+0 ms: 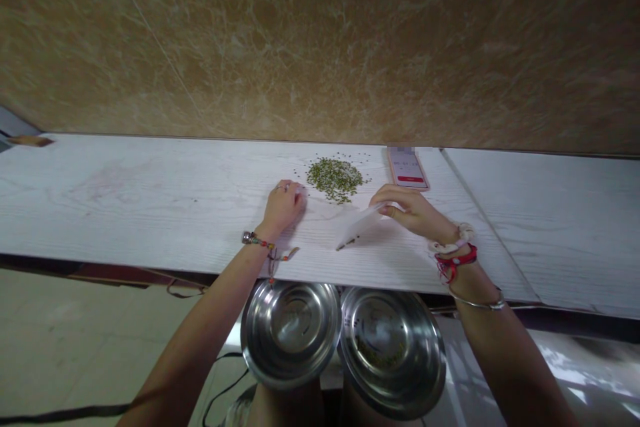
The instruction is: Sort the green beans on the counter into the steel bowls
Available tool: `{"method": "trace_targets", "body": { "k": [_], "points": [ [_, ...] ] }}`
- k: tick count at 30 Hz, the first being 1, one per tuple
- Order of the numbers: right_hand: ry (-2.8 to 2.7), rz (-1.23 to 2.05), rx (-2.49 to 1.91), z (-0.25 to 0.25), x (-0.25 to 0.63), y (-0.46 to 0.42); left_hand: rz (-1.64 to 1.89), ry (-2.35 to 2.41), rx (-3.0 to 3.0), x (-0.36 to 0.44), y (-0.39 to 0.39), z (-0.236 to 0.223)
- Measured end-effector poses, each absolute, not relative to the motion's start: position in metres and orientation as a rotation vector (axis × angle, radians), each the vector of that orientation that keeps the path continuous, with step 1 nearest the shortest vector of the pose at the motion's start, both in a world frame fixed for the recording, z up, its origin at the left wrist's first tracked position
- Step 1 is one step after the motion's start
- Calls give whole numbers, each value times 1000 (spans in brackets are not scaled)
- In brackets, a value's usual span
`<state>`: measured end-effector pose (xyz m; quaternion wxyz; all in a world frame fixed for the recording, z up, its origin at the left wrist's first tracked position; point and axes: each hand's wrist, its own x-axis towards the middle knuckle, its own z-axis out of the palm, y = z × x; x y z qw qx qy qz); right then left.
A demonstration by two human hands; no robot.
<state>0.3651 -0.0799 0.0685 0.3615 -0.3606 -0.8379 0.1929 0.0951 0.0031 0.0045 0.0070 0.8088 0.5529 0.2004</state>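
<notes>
A loose pile of small green beans [334,177], like mung beans, lies on the white wood-grain tabletop [150,207], with stray ones around it. My left hand [285,205] rests on the table at the pile's left edge, fingers curled under; whatever they may hold is hidden. Between the thumb and fingers of my right hand [410,210] is a thin white card [363,223], tilted, its lower edge near the tabletop. A few darker beans [353,241] lie along that edge, closer to me than the pile.
Two steel bowls stand side by side over my lap, below the table's front edge: the left bowl [290,373] and the right bowl [395,403], which has some greenish bits inside. A phone [411,173] lies behind my right hand, before the brown marbled wall [320,47].
</notes>
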Motion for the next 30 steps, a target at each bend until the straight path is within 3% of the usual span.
{"method": "trace_targets", "body": {
  "k": [30],
  "points": [
    [-2175, 337, -1055, 79, 383, -172, 658, 1712, 2529, 95, 4, 5]
  ]
}}
